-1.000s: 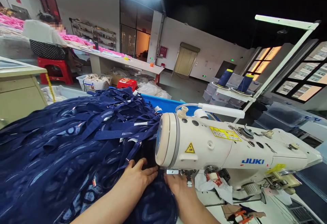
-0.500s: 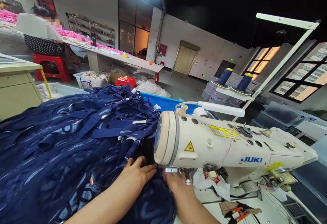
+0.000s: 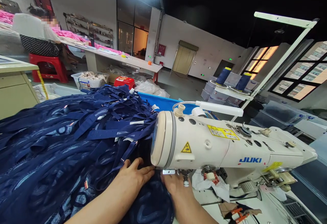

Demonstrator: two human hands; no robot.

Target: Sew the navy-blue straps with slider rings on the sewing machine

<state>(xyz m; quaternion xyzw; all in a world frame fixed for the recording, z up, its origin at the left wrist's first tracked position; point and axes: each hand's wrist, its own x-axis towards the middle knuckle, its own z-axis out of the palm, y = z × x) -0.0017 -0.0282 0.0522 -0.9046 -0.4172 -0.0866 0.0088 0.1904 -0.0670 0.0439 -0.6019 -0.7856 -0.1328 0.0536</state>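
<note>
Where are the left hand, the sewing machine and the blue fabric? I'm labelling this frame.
left hand (image 3: 134,176), head view, back of the hand
sewing machine (image 3: 224,149), head view, arm casing
blue fabric (image 3: 63,149), head view, middle of the pile

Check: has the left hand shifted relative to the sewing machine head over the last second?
No. The left hand lies flat on the navy fabric just left of the machine head, as before; only the camera drifted.

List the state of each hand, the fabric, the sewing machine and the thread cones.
Left hand: flat on the navy fabric, fingers spread.
Right hand: pressed on the fabric under the machine head, fingers partly hidden.
Navy fabric: piled high, straps tangled on top.
Sewing machine: upright; needle hidden.
Thread cones: two, standing upright on the stand.
</note>
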